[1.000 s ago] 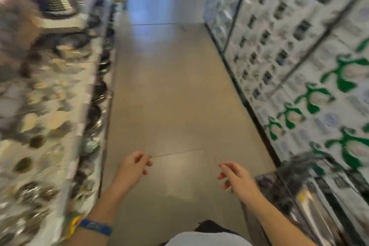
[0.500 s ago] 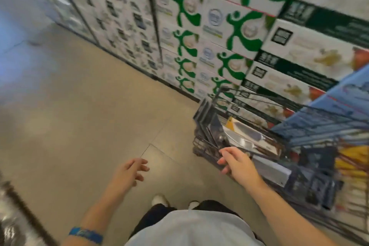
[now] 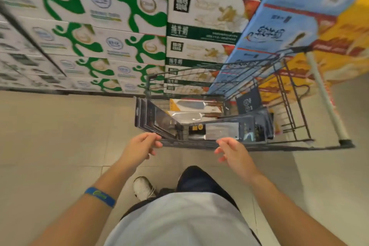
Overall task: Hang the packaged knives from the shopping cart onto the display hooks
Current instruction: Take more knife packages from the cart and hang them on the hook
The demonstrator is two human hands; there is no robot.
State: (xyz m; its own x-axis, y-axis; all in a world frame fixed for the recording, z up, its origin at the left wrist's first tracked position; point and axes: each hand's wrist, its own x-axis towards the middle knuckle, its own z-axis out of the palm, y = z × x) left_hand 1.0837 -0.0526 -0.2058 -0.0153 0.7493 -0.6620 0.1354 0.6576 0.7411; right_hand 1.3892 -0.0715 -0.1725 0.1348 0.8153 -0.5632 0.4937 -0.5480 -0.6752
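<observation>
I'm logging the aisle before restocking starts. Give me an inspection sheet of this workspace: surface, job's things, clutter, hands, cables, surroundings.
Surface: beige tiled floor.
Job's things: shopping cart holds packaged knives, some lying flat; dark packs lean at its left end; display hooks not in view.
Clutter: nothing seen.
Hands: left hand and right hand loosely curled, empty, by the cart's near rim.
Cables: nothing seen.
Surroundings: stacked cartons behind the cart; blue wristband on the left wrist.
</observation>
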